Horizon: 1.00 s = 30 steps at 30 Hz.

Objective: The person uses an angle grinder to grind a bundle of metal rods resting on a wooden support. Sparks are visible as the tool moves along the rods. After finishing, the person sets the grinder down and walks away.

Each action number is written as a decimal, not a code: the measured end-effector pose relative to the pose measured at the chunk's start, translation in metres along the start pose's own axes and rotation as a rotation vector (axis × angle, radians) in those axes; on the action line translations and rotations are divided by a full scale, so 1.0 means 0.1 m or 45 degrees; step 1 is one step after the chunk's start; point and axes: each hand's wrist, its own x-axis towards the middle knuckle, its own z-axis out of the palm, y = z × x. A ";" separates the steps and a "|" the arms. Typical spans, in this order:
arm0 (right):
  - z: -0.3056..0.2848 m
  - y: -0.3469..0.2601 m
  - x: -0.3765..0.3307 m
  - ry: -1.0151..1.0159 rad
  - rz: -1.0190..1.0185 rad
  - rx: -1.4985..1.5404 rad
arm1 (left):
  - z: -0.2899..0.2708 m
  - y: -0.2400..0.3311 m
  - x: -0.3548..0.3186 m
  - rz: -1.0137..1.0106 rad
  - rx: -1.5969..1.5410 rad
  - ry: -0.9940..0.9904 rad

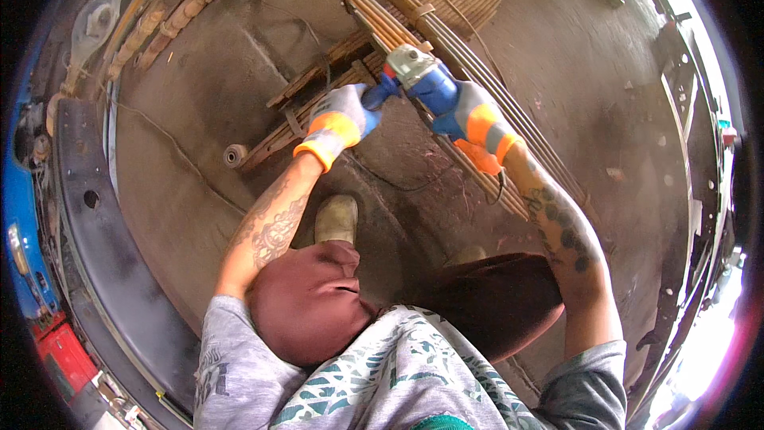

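Observation:
Both my hands, in grey, blue and orange work gloves, hold a blue angle grinder (pixel 434 86) with a silver gear head. My left hand (pixel 342 118) is closed around its side handle. Around the grinder's body my right hand (pixel 475 118) is wrapped, with the orange rear end and cord showing below it. The grinder is over a long stack of rusty leaf springs (pixel 382 17) that lies slanting across the floor. Its disc is hidden from view. A second leaf spring stack (pixel 446 36) runs alongside, to the right.
Another leaf spring with a rolled eye (pixel 235 156) lies under and left of the stacks. A thin cable (pixel 179 151) crosses the concrete floor at left. A dark steel beam (pixel 99 215) borders the left side, near a red box (pixel 66 358). Rusty shafts (pixel 191 12) lie at upper left.

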 end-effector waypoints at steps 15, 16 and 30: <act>-0.44 0.35 -0.15 0.226 0.125 0.127 | 0.11 0.63 0.35 0.230 -0.009 -0.089; -0.42 0.35 -0.11 0.267 0.138 0.129 | 0.05 0.65 0.36 0.237 -0.019 -0.086; -0.34 0.08 -0.08 0.383 0.177 -0.055 | 0.23 0.37 0.52 0.295 -0.216 -0.016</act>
